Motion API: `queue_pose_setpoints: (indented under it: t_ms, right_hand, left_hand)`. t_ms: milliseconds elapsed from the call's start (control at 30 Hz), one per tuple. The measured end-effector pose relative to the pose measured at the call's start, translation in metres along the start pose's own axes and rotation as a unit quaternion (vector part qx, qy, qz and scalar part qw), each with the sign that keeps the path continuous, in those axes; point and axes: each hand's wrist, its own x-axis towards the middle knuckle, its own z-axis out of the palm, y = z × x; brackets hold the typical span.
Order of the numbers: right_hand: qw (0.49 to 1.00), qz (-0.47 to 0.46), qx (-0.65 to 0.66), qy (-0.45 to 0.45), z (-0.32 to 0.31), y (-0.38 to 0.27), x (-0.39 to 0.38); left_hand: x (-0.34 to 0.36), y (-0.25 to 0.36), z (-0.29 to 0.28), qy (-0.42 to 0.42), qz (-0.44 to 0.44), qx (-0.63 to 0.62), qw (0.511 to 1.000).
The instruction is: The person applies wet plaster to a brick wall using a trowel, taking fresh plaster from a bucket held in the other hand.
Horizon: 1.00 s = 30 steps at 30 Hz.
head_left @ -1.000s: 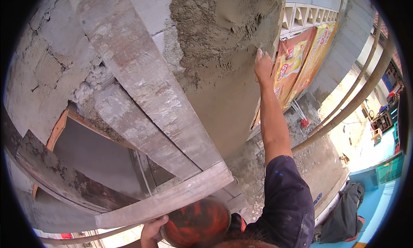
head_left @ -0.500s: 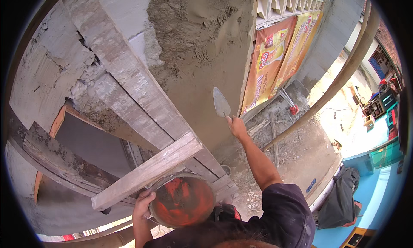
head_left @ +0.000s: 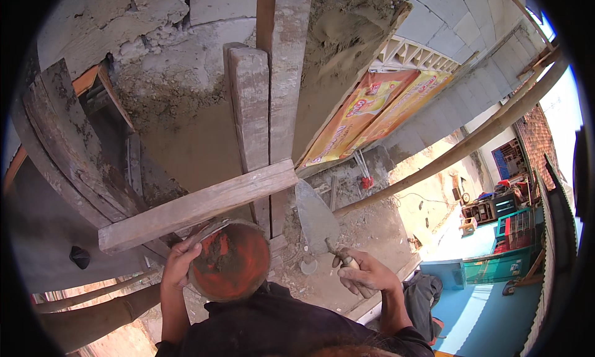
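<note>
My left hand [head_left: 180,264] is closed on the rim of a round bucket [head_left: 251,267], held against my body. Grey mortar clings to the bucket's red inside and lies at its bottom. To the right of it, my right hand [head_left: 367,275] grips the handle of a pointing trowel [head_left: 315,217]. The trowel's broad grey blade points up and away from me, apart from the wall, and carries only a thin smear. Fresh brown-grey mortar [head_left: 338,47] covers part of the wall beyond the planks.
A short wooden beam [head_left: 198,203] crosses in front of the bucket, against upright planks [head_left: 286,78]. A bamboo pole [head_left: 458,154] slants along the right. Orange and yellow banners [head_left: 365,112] hang below vent blocks. Far below are the ground, a white pail [head_left: 308,265] and a blue surface [head_left: 477,307].
My right hand has drawn the trowel back from the plastered wall, down toward the bucket's right side. My left hand still holds the bucket. The whole view has turned.
</note>
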Motion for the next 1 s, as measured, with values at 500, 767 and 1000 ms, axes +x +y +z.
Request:
queue_pose_setpoints:
  t_ms: [500, 767, 1000]
  right_hand:
    - [0.975, 0.05, -0.216, -0.026, 0.036, 0.002, 0.0]
    - [0.695, -0.154, -0.699, 0.06, 0.118, 0.006, 0.112]
    - [0.633, -0.158, -0.749, -0.115, 0.103, 0.018, 0.113]
  left_hand:
    - [0.002, -0.02, 0.012, -0.019, 0.033, 0.085, 0.996]
    - [0.001, -0.015, 0.001, -0.021, 0.034, 0.098, 0.994]
    - [0.004, -0.018, 0.008, -0.029, 0.065, 0.14, 0.988]
